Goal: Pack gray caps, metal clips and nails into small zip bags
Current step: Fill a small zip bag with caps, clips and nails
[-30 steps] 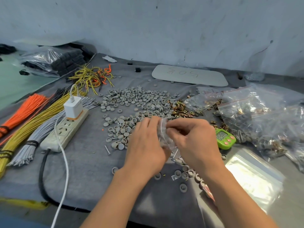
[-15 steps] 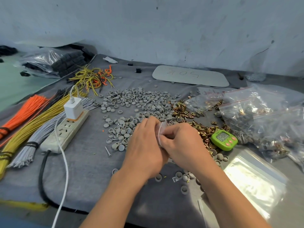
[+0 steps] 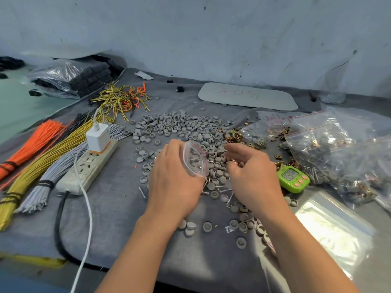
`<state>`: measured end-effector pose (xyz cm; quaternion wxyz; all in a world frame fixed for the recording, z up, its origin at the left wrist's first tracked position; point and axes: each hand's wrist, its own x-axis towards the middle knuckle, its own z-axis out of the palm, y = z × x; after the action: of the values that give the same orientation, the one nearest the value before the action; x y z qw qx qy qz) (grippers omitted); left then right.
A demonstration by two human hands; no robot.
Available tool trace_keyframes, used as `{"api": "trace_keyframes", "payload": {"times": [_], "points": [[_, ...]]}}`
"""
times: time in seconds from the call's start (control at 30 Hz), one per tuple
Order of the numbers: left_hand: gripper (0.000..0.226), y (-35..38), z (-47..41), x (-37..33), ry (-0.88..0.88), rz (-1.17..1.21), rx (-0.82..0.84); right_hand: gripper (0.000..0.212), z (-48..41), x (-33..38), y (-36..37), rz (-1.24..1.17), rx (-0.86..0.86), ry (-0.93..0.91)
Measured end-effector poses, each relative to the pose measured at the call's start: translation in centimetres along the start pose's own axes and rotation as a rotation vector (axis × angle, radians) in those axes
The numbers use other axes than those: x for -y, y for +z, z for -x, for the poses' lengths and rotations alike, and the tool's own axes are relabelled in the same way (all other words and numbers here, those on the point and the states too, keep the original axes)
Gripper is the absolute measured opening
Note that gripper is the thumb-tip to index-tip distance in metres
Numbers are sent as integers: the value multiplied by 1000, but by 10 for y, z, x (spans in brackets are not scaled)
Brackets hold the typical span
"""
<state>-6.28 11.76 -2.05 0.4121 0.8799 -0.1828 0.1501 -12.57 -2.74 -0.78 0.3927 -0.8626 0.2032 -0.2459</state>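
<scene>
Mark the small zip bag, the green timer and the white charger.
small zip bag [image 3: 193, 160], head view: clear film just below its open mouth
green timer [image 3: 293, 179], head view: middle of its casing
white charger [image 3: 97, 137], head view: its front face

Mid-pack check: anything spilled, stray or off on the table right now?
Nothing damaged. One nail lies alone on the cloth, left of the left hand holding the bag, apart from the other nails. A few caps lie scattered near the front edge. Otherwise nothing stands out.
</scene>
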Motion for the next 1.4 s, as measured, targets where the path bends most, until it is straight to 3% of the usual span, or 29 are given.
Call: {"api": "trace_keyframes", "payload": {"times": [0.1, 0.2, 0.27, 0.43, 0.5, 0.7, 0.8, 1.0, 1.1, 1.4], "points": [[39, -2, -2, 0, 1, 8, -12, 81, -2, -11, 14, 412, 322, -60], [40, -1, -3, 0, -5, -6, 7, 89, -4, -14, 26, 461, 424, -69], [39, 0, -3, 2, -4, -19, 19, 83, -5, -15, 29, 487, 368, -99], [39, -1, -5, 7, -6, -28, 40, 39, -3, -14, 29, 520, 282, -105], [41, -2, -6, 9, -11, -31, 53, 31, -2, -13, 26, 515, 276, -85], [44, -2, -5, 10, -5, -49, 66, 31, 1, -9, 21, 473, 227, -26], [43, 0, -4, 10, 6, -51, 66, 26, 1, -8, 19, 421, 117, 2], [41, 6, -3, 8, 52, -145, 80, 19, 4, -1, 9, -16, -75, -80], [47, 7, -3, 9, 72, -166, 134, 24, 6, 6, 9, -211, -21, -97], [24, 11, 1, 0, 172, -8, 229, 29, 9, 11, 14, -221, 176, -172]]}}
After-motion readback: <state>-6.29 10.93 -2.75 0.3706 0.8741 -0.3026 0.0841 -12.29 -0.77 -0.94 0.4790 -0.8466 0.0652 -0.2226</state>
